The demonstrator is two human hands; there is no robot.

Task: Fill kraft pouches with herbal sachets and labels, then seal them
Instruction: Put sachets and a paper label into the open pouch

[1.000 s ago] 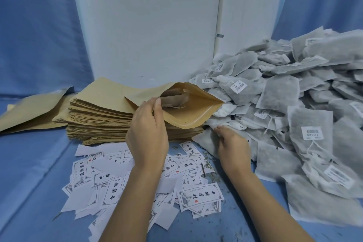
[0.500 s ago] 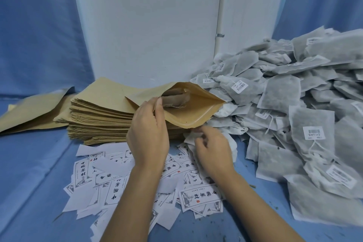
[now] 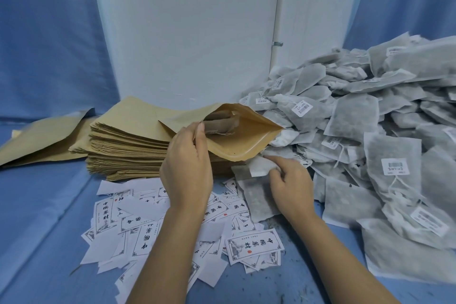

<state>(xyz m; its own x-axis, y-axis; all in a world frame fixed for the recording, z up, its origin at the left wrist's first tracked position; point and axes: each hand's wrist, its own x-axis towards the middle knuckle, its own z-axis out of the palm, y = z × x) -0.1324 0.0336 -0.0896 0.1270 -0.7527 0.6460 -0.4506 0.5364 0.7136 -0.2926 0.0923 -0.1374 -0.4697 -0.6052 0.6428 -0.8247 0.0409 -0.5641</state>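
An open kraft pouch (image 3: 243, 138) lies on top of the pouch stack (image 3: 128, 145), its mouth facing right. My left hand (image 3: 187, 168) pinches the near lip of the mouth and holds it open. At least one sachet (image 3: 222, 124) sits inside. Just below the mouth, my right hand (image 3: 290, 189) grips grey herbal sachets (image 3: 256, 192) by their upper edge. Printed paper labels (image 3: 254, 244) lie scattered under both forearms.
A large heap of grey sachets (image 3: 370, 136) with barcode tags fills the right side. A loose kraft pouch (image 3: 42, 138) lies at far left. A white panel (image 3: 187, 32) stands behind the stack. Blue cloth (image 3: 37, 217) covers the table.
My right hand went from the foot of the sachet heap leftward with sachets in its grip, and now holds them just below the pouch mouth. My left hand kept the pouch open.
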